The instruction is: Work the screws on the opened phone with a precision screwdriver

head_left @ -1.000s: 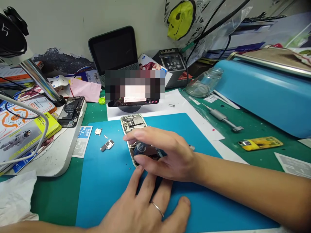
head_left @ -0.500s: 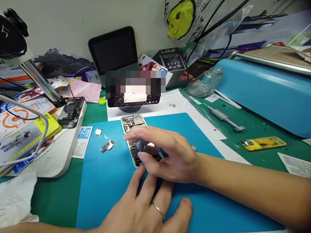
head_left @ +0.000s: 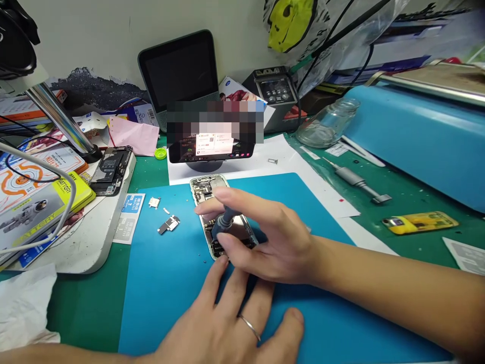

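Note:
An opened phone (head_left: 207, 188) lies on the blue mat, its inner parts bare. My right hand (head_left: 273, 237) grips a dark grey screwdriver (head_left: 224, 222) between thumb and fingers, its lower end down at the phone's near part. The tip is hidden from sight. My left hand (head_left: 235, 318), a ring on one finger, rests with fingers spread on the mat, fingertips against the phone's near edge. Left of the phone lie a dark-and-silver metal plate (head_left: 168, 224), a small silver part (head_left: 154, 202) and tiny screws (head_left: 205, 261).
Behind the phone stands a lit phone screen (head_left: 212, 146), partly blurred out, before a dark smart display (head_left: 180, 71). Another opened phone (head_left: 112, 171) sits on a white base at left. To the right are a glass jar (head_left: 328, 124), a grey pen-like tool (head_left: 356, 181) and a yellow part (head_left: 420, 222).
The view has shifted slightly. More of the screwdriver's upper part shows between my right fingers, and my right hand has opened a little around it. My left hand stays at the phone's edge.

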`<state>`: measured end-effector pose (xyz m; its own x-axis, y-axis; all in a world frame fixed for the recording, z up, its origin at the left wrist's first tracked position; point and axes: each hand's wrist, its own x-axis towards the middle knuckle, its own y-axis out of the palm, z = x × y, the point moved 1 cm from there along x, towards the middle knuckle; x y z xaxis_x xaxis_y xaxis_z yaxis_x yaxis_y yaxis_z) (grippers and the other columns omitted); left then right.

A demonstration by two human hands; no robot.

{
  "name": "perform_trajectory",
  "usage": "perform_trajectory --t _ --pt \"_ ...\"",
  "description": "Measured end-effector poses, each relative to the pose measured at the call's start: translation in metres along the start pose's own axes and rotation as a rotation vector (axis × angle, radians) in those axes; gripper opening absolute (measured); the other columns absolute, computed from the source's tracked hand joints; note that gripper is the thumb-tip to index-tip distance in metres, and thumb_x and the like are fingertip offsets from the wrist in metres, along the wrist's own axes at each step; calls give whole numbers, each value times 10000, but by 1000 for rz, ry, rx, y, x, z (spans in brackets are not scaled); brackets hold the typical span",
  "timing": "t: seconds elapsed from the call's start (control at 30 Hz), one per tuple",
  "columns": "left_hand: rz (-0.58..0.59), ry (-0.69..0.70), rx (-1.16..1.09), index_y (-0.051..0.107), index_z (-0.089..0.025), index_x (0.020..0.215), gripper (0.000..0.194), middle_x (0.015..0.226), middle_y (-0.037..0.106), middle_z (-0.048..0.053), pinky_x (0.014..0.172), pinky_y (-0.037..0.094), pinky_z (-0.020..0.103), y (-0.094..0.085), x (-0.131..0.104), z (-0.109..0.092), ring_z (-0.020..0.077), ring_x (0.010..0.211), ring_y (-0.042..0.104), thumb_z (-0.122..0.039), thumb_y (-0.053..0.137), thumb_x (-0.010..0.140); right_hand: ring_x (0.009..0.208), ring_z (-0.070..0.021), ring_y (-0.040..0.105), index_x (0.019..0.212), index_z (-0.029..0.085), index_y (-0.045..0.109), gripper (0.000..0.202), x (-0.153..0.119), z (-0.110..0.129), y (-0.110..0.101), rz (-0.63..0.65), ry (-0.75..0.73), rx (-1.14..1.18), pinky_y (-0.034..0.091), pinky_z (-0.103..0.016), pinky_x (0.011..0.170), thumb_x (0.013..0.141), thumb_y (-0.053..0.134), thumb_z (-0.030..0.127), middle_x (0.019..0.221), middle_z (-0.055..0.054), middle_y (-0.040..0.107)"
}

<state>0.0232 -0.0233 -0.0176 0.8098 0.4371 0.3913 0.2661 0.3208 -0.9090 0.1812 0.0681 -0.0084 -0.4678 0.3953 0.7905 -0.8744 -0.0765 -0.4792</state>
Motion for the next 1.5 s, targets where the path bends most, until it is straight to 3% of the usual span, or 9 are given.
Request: perform_trajectory --t 0.2,0.37,0.5,0.73,0.9,1.1,1.27,1.5 --pt "-1 0 -20 640 -250 1376 331 1257 726 78 1086 462 483 -1 -1 -1 308 1139 690 -331 544 1070 1216 -189 723 1620 257 310 736 0 1 0 -6 15 35 668 -338 970 966 581 57 1445 -121 675" --pt "24 11 -38 639 -265 1401 349 1305 708 87 1098 425 502 -1 -3 0 337 1227 652 -347 534 1078 1034 -182 768 1589 304 343 697 -2 2 0 -16 143 111 692 -245 718 965 504 40 1297 -87 714" --pt "14 6 -34 644 -259 1396 348 1328 703 95 1115 396 501 0 -3 -2 345 1264 632 -323 534 1072 912 -151 743 1552 308 399 670 -3 5 0 -93 179 151 668 -198 627 953 536 40 1193 -64 696" --pt "91 43 -25 587 -250 1453 428 1430 652 114 1132 398 497 0 -2 0 354 1339 589 -364 600 1041 905 -175 736 1556 363 391 706 -8 4 2 -110 221 173 671 -237 581 947 556 47 1264 -71 672" --pt "134 53 -16 558 -269 1496 505 1476 629 100 1136 380 509 -6 -3 1 354 1358 566 -404 642 1017 922 -159 732 1525 323 446 673 -3 7 1 -150 196 231 668 -238 624 935 556 16 1220 -66 674" --pt "162 86 88 570 -257 1533 577 1438 672 63 1074 367 414 -14 -8 -5 312 1271 604 -584 489 1065 934 -131 739 1504 328 416 664 0 11 -1 23 262 386 661 -195 646 939 558 9 1279 -57 663" --pt "192 106 68 535 -243 1561 643 1471 646 69 1051 412 463 -18 -8 -5 335 1288 581 -625 492 1045 932 -146 744 1510 361 423 634 -4 7 -2 110 275 406 682 -248 709 965 570 72 1454 -76 602" --pt "220 130 78 528 -235 1563 531 1465 652 94 914 561 463 -22 -5 -4 320 1216 657 -482 378 1118 829 -150 739 1530 368 418 663 -4 6 -3 103 295 330 665 -258 630 951 570 84 1383 -63 672"
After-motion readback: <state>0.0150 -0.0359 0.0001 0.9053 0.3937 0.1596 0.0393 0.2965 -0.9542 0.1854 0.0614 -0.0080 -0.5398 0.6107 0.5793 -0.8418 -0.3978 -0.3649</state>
